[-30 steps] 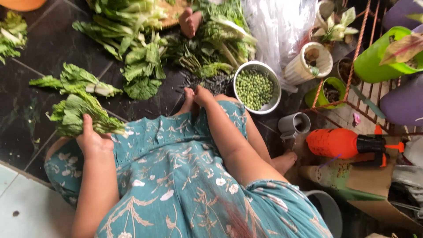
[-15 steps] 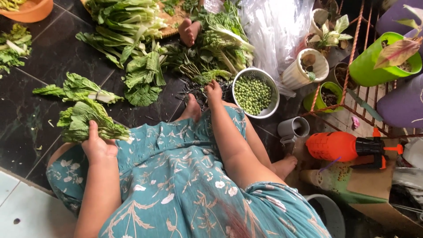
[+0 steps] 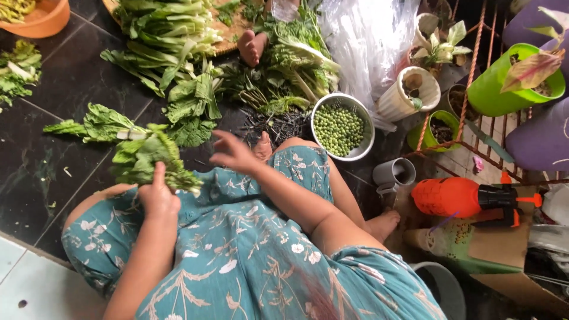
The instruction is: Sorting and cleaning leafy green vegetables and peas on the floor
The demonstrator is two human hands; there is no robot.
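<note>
The left hand (image 3: pixel 159 195) keeps its fingers closed on the leafy bunch (image 3: pixel 148 159) above her knee, while the right hand (image 3: pixel 234 153), empty and spread, has swung back from the bowl of peas (image 3: pixel 339 127) toward it.

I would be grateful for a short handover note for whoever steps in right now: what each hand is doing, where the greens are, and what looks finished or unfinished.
Left hand: closed around a bunch of leafy greens, held over the left knee.
Right hand: open, fingers spread, holding nothing, above the right knee.
Nearby: loose greens lie on the dark tiled floor beyond the bunch; a larger pile of greens lies further ahead. A metal bowl of green peas stands by the right knee.
Done: the peas are already in the bowl.
Left: the held bunch and both piles look unsorted.
</note>
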